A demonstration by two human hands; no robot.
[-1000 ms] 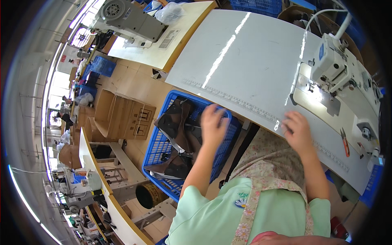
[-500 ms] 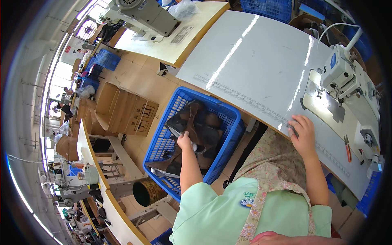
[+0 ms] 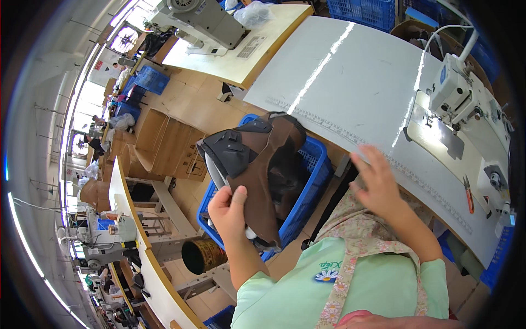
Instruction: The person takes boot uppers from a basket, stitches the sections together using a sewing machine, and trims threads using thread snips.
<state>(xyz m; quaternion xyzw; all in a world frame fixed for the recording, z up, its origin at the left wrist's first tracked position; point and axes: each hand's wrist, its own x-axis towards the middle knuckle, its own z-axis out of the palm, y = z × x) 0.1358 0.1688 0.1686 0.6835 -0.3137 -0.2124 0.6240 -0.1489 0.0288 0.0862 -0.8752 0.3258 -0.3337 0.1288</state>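
My left hand (image 3: 229, 211) is closed on the lower edge of a brown and black shoe upper (image 3: 257, 189), thumb on top. The upper is lifted over a blue plastic basket (image 3: 316, 189) standing beside the table, and its grey inner side shows near my fingers. More dark pieces (image 3: 290, 181) lie in the basket, partly covered by the upper. My right hand (image 3: 378, 183) is held over the near edge of the grey-white table (image 3: 350, 77), its fingers apart and nothing in them.
A white sewing machine (image 3: 460, 90) stands at the table's right, with orange-handled thread snips (image 3: 469, 196) nearby. Left of the basket are a cardboard box (image 3: 164, 145) and a round bin (image 3: 201, 256). Another machine (image 3: 211, 24) sits on a pale table (image 3: 274, 46) at the far left.
My left hand has raised the shoe upper out of the basket toward me. My right hand has come off the tabletop and moved left, near the table edge.
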